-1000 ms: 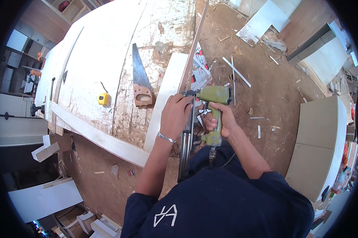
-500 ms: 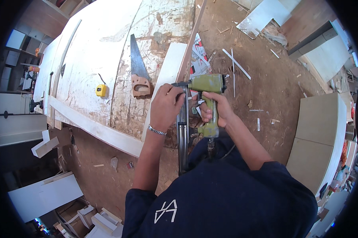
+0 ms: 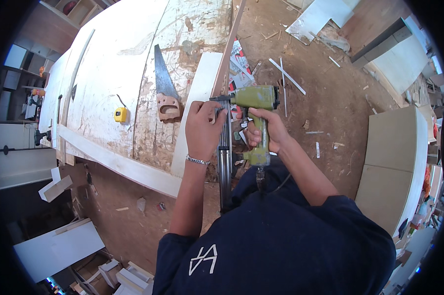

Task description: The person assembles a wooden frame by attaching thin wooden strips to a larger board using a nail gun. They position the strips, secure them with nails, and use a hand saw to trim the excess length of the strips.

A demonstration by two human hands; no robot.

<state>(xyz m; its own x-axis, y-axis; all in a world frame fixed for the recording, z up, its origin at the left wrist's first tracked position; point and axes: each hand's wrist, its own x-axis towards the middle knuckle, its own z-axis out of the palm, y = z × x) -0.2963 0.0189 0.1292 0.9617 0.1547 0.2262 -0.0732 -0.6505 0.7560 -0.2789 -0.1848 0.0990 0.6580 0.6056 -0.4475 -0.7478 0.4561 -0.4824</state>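
My right hand [image 3: 272,129] is wrapped round the handle of a green nail gun [image 3: 255,97], which is held on its side with its nose to the left. Its long dark magazine [image 3: 225,169] runs down toward my shirt, and an air hose fitting [image 3: 260,177] hangs from the handle's end. My left hand [image 3: 202,127], with a bracelet at the wrist, is closed beside the gun's nose and the top of the magazine. Its thumb and fingertips come together there; what they pinch, if anything, is hidden. Beneath the hand lies a white strip [image 3: 207,73] along the bench edge.
On the worn workbench [image 3: 128,59] lie a handsaw [image 3: 166,81] with a wooden handle and a yellow tape measure [image 3: 120,114]. A thin wooden strip [image 3: 230,46] runs along the bench's right edge. Offcuts [image 3: 287,76] litter the floor; a cabinet [image 3: 390,147] stands at right.
The view has shifted slightly, so the bench, saw and tape measure sit a little further left. Both hands keep the same hold, with the nail gun at nearly the same place.
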